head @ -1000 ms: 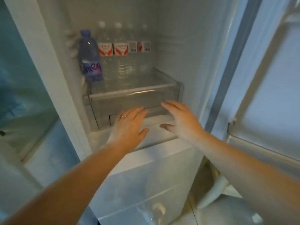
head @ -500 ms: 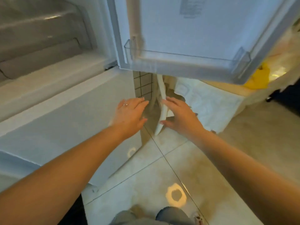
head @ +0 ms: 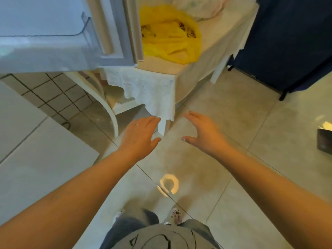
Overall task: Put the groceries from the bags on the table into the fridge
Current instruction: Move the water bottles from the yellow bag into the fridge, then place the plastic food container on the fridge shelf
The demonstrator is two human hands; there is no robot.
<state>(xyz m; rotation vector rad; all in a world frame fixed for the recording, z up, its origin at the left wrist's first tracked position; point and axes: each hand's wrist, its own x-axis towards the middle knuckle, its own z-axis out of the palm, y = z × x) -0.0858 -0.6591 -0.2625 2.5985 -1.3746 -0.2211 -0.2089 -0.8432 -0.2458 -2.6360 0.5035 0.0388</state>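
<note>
Head view: left hand point(head: 139, 135), right hand point(head: 203, 133) both flat, fingers straight, holding nothing

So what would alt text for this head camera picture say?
A person's empty left hand and right hand reach forward, open, over a tiled floor. Ahead, a yellow bag lies on a cloth-covered table, beside an open fridge door.

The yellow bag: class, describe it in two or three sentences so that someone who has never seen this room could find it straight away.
Start at the table covered by a white cloth, just beyond the open fridge door. On its near end lies the yellow bag, crumpled and slumped, with dark print on it. The only other bag, farther back on the table, is white, so the bright yellow colour settles it.
</note>
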